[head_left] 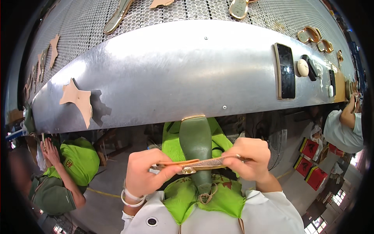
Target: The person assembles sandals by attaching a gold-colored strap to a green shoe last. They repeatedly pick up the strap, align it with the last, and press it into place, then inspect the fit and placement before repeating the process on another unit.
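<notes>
My left hand (145, 171) and my right hand (250, 159) pinch the two ends of a tan shoe strap (214, 162), pulled out straight between them. A gold-coloured metal ornament (189, 170) sits on the strap beside my left fingertips. Behind the strap is a dark green shoe last (195, 136), its wide end with a tan, gold-edged rim close to the table edge. A thin cord loop (206, 197) hangs at the last's narrow end. The last lies over a bright green apron (175, 201) on my lap.
Ahead is a metal table (171, 74) with beige star-shaped pieces (80, 99) at left. A phone (286, 72) and a white oval object (302, 68) lie at right. Lasts (119, 17) rest on a mesh surface (175, 13) beyond. Co-workers sit left (58, 187) and right (343, 130).
</notes>
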`<action>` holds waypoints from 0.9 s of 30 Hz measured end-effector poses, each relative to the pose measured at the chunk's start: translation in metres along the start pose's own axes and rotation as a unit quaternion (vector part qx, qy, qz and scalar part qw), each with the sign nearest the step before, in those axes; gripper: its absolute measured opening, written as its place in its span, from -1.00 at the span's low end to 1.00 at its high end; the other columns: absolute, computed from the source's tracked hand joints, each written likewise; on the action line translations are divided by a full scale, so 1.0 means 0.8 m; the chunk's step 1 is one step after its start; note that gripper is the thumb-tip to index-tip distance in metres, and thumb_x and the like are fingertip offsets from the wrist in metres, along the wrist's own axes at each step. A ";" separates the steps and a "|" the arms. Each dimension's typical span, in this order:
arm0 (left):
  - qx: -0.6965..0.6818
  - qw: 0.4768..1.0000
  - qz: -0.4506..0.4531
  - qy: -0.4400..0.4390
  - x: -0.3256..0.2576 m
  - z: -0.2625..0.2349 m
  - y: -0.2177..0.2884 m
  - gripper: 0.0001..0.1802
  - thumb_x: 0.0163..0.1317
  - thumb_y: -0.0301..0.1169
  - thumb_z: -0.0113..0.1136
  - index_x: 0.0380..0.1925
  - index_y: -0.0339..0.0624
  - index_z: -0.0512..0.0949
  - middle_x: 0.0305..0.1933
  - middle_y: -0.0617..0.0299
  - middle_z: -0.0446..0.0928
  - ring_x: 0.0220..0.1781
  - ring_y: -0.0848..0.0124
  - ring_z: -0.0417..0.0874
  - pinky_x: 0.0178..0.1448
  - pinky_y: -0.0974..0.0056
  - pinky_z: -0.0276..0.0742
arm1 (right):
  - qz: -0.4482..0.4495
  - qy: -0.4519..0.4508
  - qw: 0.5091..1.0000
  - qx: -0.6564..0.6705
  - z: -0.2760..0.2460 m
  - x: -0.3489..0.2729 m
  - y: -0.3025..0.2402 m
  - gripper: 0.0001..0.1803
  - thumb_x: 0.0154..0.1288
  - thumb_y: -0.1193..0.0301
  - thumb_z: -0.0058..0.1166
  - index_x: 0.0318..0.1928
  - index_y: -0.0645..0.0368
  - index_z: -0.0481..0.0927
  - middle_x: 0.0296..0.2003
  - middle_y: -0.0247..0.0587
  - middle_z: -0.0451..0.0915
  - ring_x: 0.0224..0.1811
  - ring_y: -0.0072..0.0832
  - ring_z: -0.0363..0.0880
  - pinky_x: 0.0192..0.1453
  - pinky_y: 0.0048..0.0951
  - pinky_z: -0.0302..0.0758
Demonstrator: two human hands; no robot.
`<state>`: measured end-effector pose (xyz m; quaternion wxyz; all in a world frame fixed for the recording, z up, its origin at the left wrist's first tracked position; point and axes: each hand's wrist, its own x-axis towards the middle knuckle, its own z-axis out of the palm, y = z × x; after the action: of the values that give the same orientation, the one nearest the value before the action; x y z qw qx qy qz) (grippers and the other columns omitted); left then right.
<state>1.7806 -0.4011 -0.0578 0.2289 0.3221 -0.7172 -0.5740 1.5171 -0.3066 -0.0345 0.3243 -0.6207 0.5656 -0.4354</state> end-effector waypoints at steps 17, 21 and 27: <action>-0.031 0.958 -0.078 0.272 -0.010 0.076 -0.088 -0.77 0.36 -0.41 0.22 -0.22 -0.44 0.64 -0.35 0.09 0.66 -0.33 0.39 0.63 -0.19 0.35 0.52 | 0.286 0.141 0.939 0.133 0.078 -0.024 0.056 -0.73 0.44 0.40 0.12 -0.07 0.41 0.67 -0.31 -0.26 0.63 -0.29 -0.67 0.49 -0.22 -0.60 0.40; -0.189 0.932 -0.144 0.274 -0.012 0.088 -0.102 -0.69 0.43 -0.33 0.17 -0.16 -0.47 0.63 -0.31 0.18 0.67 -0.30 0.50 0.60 -0.15 0.39 0.53 | 0.276 0.161 0.936 0.144 0.091 -0.021 0.062 -0.71 0.45 0.39 0.11 -0.05 0.42 0.67 -0.25 -0.23 0.64 -0.23 -0.63 0.51 -0.11 -0.57 0.43; -0.309 0.893 -0.212 0.249 -0.013 0.088 -0.109 -0.65 0.47 -0.29 0.13 -0.12 -0.47 0.63 -0.28 0.25 0.65 -0.30 0.58 0.55 -0.15 0.44 0.52 | 0.305 0.152 0.919 0.199 0.101 -0.021 0.075 -0.67 0.48 0.35 0.07 -0.06 0.43 0.67 -0.23 -0.21 0.66 -0.20 -0.62 0.53 -0.07 -0.56 0.43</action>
<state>1.7559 -0.3574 -0.1590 0.3610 0.5117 -0.3383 -0.7024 1.5655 -0.3060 -0.1245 0.4685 -0.2666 0.6717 -0.5081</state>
